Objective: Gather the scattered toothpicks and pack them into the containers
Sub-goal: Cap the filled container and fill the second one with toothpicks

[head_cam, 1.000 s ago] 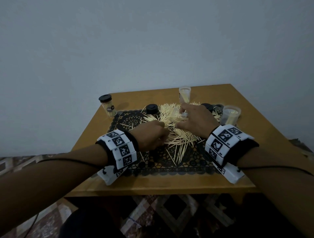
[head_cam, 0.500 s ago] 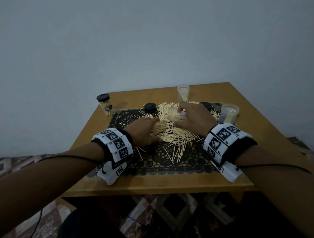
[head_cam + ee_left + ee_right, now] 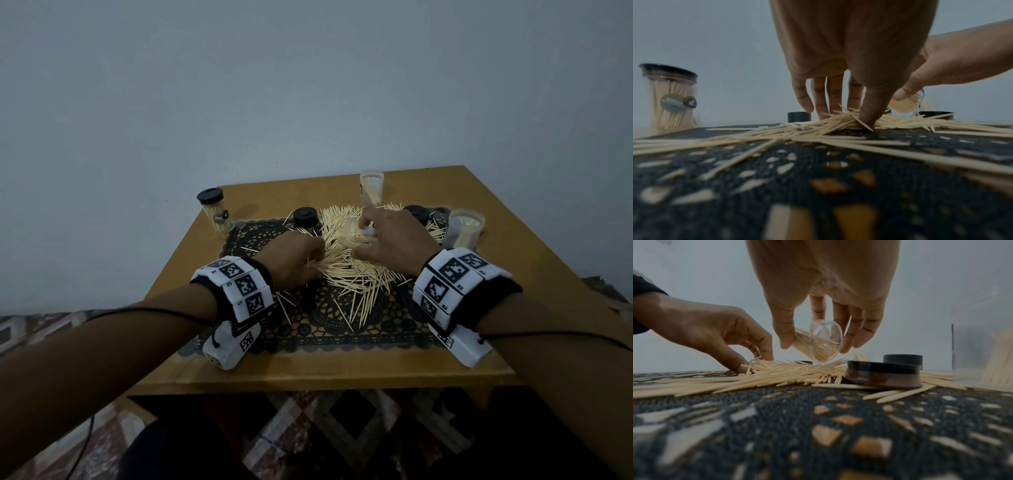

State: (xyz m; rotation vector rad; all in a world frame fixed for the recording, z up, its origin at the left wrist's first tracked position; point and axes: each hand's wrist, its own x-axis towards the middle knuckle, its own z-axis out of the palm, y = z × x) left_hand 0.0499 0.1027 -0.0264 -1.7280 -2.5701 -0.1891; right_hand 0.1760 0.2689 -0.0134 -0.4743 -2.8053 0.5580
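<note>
**Packing partly done, big pile left**

One capped jar [image 3: 215,215] was full. Most toothpicks [image 3: 346,263] lay loose on the lace mat [image 3: 329,329]. Left hand [image 3: 291,263] pinched a bunch; right hand [image 3: 394,246] gripped a tilted, part-filled clear container [image 3: 818,345] w/ 2 more uncapped.

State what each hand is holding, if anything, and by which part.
The right hand holds a tilted clear container by its side wall, near the base. The left hand pinches toothpicks from the pile.
</note>
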